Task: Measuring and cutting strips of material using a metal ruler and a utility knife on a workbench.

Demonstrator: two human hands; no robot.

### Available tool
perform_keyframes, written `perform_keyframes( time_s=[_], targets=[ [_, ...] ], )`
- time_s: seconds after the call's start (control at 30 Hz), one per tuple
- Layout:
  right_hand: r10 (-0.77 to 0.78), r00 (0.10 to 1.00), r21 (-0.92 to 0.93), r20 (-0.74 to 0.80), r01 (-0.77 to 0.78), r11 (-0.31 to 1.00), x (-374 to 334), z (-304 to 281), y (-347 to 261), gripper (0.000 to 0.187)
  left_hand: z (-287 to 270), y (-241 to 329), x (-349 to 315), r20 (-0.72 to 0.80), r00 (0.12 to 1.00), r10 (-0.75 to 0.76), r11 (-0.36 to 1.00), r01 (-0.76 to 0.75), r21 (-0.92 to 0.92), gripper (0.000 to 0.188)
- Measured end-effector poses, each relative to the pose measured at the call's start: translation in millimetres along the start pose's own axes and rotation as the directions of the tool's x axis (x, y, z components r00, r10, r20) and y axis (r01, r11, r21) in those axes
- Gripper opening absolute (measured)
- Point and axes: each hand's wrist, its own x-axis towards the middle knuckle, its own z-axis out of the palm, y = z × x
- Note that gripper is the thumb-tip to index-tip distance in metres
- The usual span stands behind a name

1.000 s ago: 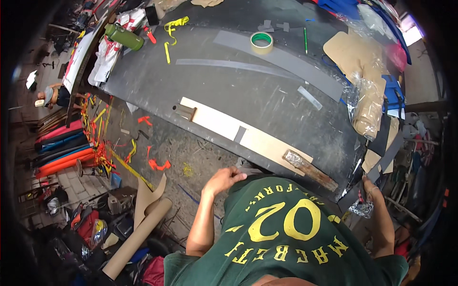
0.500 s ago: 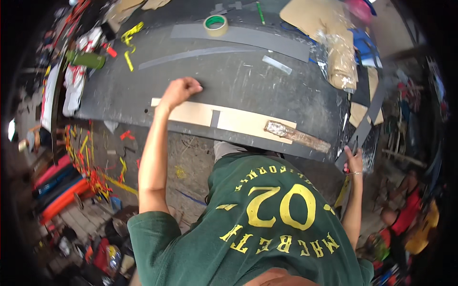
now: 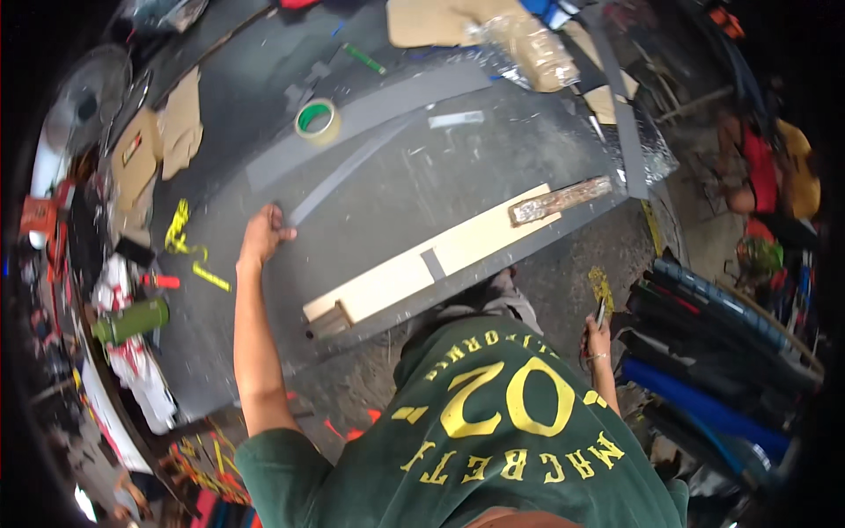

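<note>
At the left of the table, my left hand [image 3: 266, 236] has its fingers curled together at the near end of a narrow grey strip [image 3: 348, 167], which seems pinched between them. My right hand [image 3: 598, 337] hangs low beyond the table's near edge. It is closed round what looks like scissors [image 3: 601, 312]; their metal part points up and the rest is mostly hidden. Along the near edge lies a long pale board [image 3: 480, 238] with a small grey piece [image 3: 433, 264] across it. A tape-wrapped bar [image 3: 563, 201] rests on its right end, and a short brown block [image 3: 330, 321] sits at its left end.
A wide grey strip [image 3: 396, 92] lies farther back with a tape roll [image 3: 318, 121] on it. Also on the table are a green marker [image 3: 363, 59], cardboard [image 3: 183, 123] and yellow straps [image 3: 179, 231]. A green roll [image 3: 132, 321] is at left; dark fabric rolls [image 3: 704, 334] stand at right.
The view has turned, so the table appears slanted. My left hand has moved from near the pale board to the grey strip's end. My right hand has left the table's right corner.
</note>
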Motion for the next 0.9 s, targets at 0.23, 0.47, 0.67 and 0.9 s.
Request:
perform_keyframes(
  time_s=[0.23,0.47,0.67,0.9],
  targets=[
    [0.036,0.999,0.022,-0.009,-0.035,0.999,-40,8,36,0.022,-4,-2,-18,0.057,0.998,0.03,0.998,-0.034,0.062,0.048],
    [-0.182,0.968,0.092,0.17,0.168,0.981,-56,5,7,0.028,-18,3,-64,0.191,0.981,-0.007,1.0,0.008,-0.001,0.036],
    [-0.216,0.898,0.074,0.383,0.204,0.976,-61,-25,54,0.026,16,66,-183,-0.003,0.999,-0.039,0.988,0.038,-0.148,0.029],
    [-0.307,0.758,0.121,0.576,0.293,0.948,-85,10,32,0.031,135,107,-320,-0.08,0.991,-0.111,0.663,0.014,-0.748,0.025]
  ],
)
